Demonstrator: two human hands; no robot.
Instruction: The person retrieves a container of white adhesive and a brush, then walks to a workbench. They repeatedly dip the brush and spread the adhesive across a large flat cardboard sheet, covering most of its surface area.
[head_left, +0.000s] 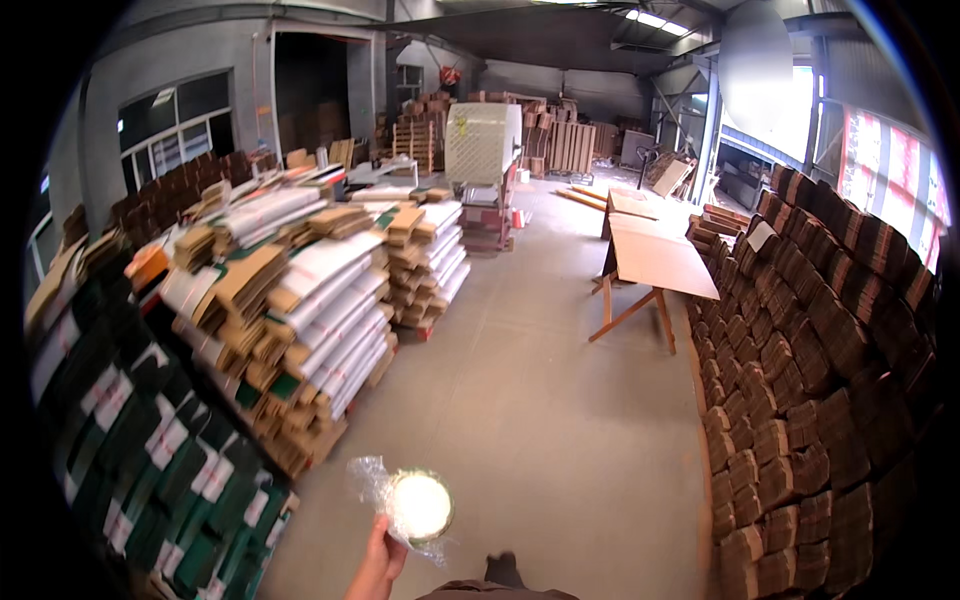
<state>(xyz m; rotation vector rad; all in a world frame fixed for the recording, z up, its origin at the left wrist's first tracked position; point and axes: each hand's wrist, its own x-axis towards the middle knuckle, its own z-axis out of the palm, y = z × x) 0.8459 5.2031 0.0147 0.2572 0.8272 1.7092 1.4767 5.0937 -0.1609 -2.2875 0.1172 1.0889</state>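
The left hand point(385, 553) holds a shiny round thing point(420, 505) in clear plastic point(368, 480), near, over the floor point(520, 400). Cardboard piles point(330, 300) sit left, brown stacks point(800, 430) right. I can't tell the right hand's grip.

The premises are an industrial hall, a workshop or warehouse handling flat board stock. Evidence: brown cardboard-like bundles point(790, 420) stacked high along the right edge of the bare grey floor point(520, 400); dark green bundles point(190, 500) at its near left corner; white and brown sheet piles point(330, 290) along its left edge; a trestle table point(655, 258); a pale machine cabinet point(475, 145) toward the far edge; roof lights point(658, 22) overhead.
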